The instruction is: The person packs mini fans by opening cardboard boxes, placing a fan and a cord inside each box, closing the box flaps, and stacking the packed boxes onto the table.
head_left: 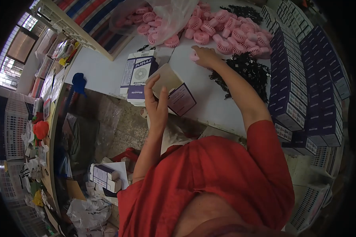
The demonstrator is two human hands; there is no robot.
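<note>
My left hand (pixel 157 104) grips a small cardboard box (pixel 182 98) by its near side, with the fingers and thumb curled at its edge. The box is tilted, its pale inside showing and a purple printed panel facing me. My right hand (pixel 207 57) reaches across the table, its fingers closed on a pink mini fan (pixel 194 56) that is partly hidden by them. Just beyond lies a heap of pink mini fans (pixel 239 35). Flat unfolded boxes (pixel 141 73) printed "mini" are stacked left of my left hand.
Black cords (pixel 247 73) lie in a pile under my right forearm. Rows of purple boxes (pixel 283 75) stand along the right side. A clear plastic bag (pixel 170 15) partly covers fans at the back. A striped crate (pixel 95 23) stands at back left.
</note>
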